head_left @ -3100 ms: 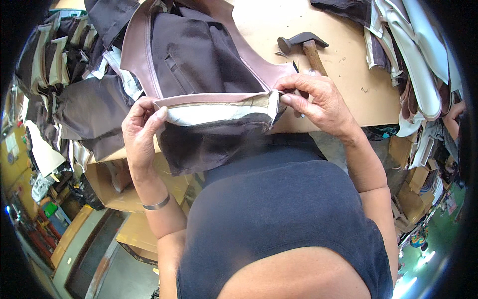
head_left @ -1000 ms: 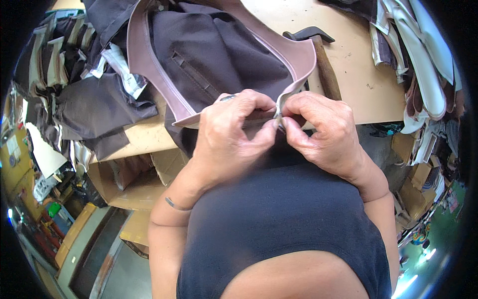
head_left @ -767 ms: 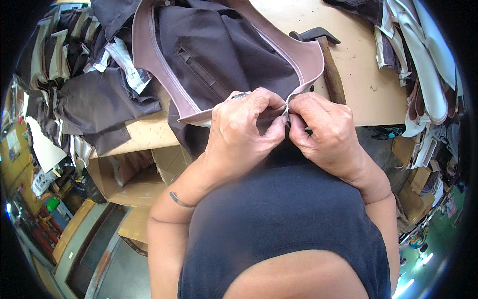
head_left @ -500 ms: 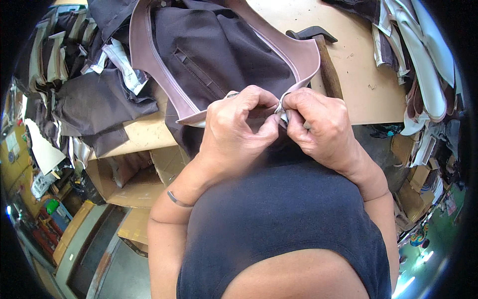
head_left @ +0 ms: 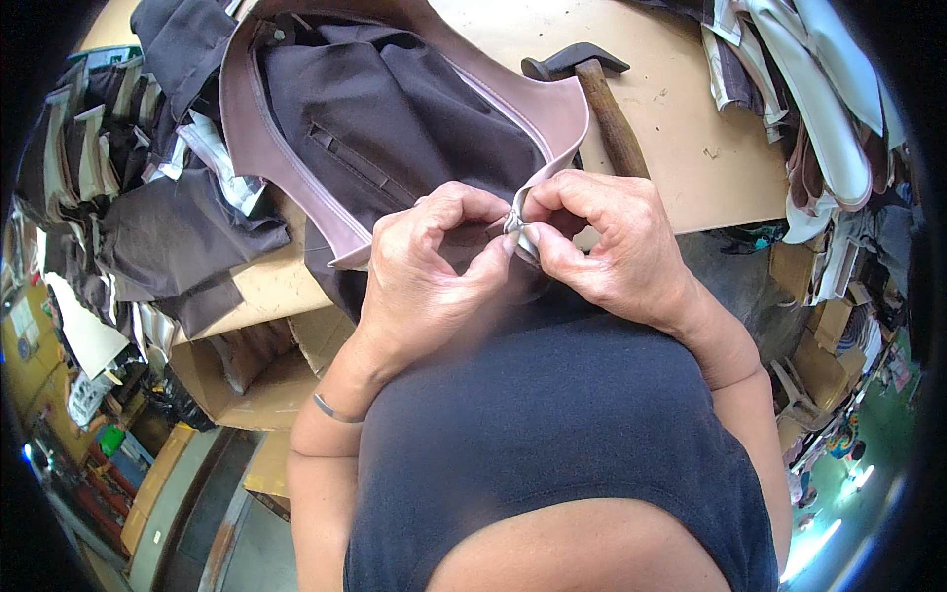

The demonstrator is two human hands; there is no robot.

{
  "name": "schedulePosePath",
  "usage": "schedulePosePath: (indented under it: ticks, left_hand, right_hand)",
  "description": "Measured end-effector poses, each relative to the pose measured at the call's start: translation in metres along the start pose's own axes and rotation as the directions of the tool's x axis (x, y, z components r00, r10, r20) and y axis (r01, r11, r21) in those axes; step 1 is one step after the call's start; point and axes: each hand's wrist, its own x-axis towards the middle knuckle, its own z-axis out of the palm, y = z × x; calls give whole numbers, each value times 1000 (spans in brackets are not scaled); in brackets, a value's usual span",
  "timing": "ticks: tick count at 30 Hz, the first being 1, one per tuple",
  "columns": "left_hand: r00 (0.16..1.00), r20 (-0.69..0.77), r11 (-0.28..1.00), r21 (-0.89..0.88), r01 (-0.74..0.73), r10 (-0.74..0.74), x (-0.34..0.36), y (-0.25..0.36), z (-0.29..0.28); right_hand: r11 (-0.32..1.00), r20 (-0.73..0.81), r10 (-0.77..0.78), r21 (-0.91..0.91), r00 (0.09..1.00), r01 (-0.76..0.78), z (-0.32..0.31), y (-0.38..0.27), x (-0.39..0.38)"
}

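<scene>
A brown fabric piece (head_left: 395,109) with a pinkish-mauve leather edging (head_left: 560,118) lies at the front of the table, partly hanging over its edge. My left hand (head_left: 434,276) and my right hand (head_left: 617,247) meet at the near right corner of the edging, thumb and forefinger of each pinching a small folded, pale bit of it (head_left: 518,227). What exactly is between the fingertips is partly hidden. A hammer (head_left: 617,128) with a black head and wooden handle rests just beyond my right hand.
The tan tabletop (head_left: 710,187) holds piles of dark and cream pieces (head_left: 148,237) at the left and long white pieces (head_left: 819,118) at the right. An open cardboard box (head_left: 237,395) is below the table edge; more boxes and clutter fill both sides.
My left hand has moved right from the far end of the edging to pinch beside my right hand. In the last half second both hands and the piece have shifted slightly left.
</scene>
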Motion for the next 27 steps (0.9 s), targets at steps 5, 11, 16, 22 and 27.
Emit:
schedulePosePath:
  ticks: [5, 11, 16, 22, 27]
  left_hand:
    - [999, 33, 989, 140, -47, 42, 2, -6, 3]
    - [919, 37, 802, 476, -362, 393, 18, -10, 11]
    - [663, -358, 699, 619, -358, 657, 5, -34, -28]
    - [824, -433, 815, 577, -60, 366, -19, -54, -45]
    - [788, -482, 835, 545, -73, 383, -15, -54, -35]
  right_hand:
    - [991, -23, -59, -118, 998, 56, -2, 4, -1]
    - [915, -86, 316, 292, 945, -279, -7, 22, -10]
    - [807, -80, 333, 539, 940, -240, -26, 37, -9]
    - [771, -88, 345, 594, 934, -228, -34, 42, -5]
    - [767, -93, 351, 600, 932, -229, -38, 39, -4]
